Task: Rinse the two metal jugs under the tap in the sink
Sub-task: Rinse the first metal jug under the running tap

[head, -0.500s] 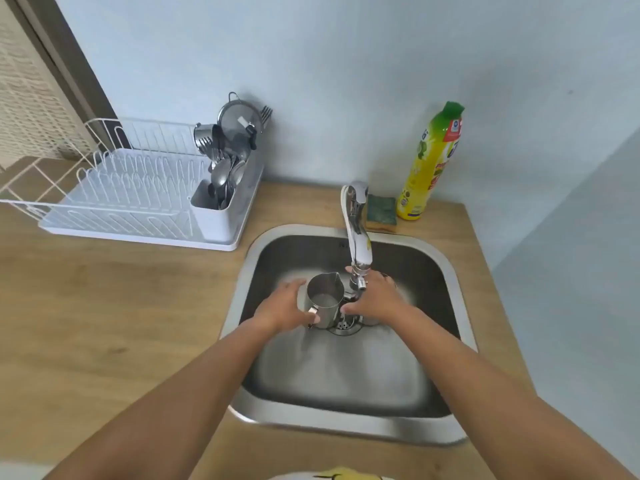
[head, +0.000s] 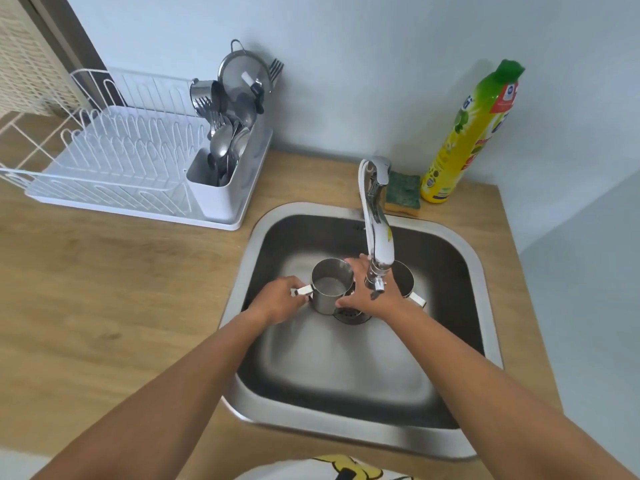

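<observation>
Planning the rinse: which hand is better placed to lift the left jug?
Left, likely: the left hand grips the handle of the shiny cylindrical metal jug; the right hand only cups its side.

The left metal jug [head: 330, 285] has been drawn slightly leftward from the tap spout [head: 377, 282] (its handle is now exposed), and the second jug [head: 404, 276] has been uncovered by the right hand [head: 363, 303].

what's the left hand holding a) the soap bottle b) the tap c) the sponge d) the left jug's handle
d: the left hand grips the handle of the left jug, which stands in the sink.
</observation>
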